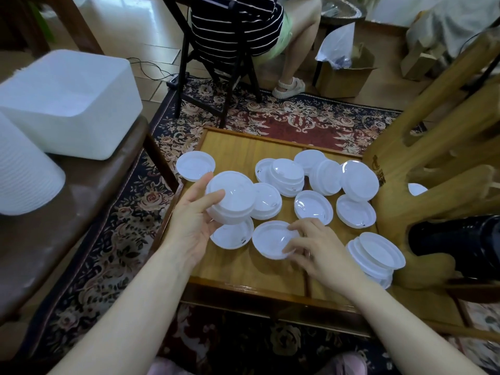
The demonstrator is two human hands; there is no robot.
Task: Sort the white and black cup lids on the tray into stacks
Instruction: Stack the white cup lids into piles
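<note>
Left hand (pixel 193 220) has its fingers curled round a short stack of glossy white round plastic lids (pixel 231 197) above the wooden tray (pixel 243 147), while the right hand (pixel 315 246) pinches one flat white lid (pixel 273 238) lying on it.

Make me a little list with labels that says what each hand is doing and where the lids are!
left hand: holds a small stack of white lids above the tray
right hand: pinches one white lid lying on the tray
tray: wooden, on a patterned rug
loose lids: white, scattered across the tray
finished stack: white, at the tray's right edge
black lids: none seen on the tray
</note>
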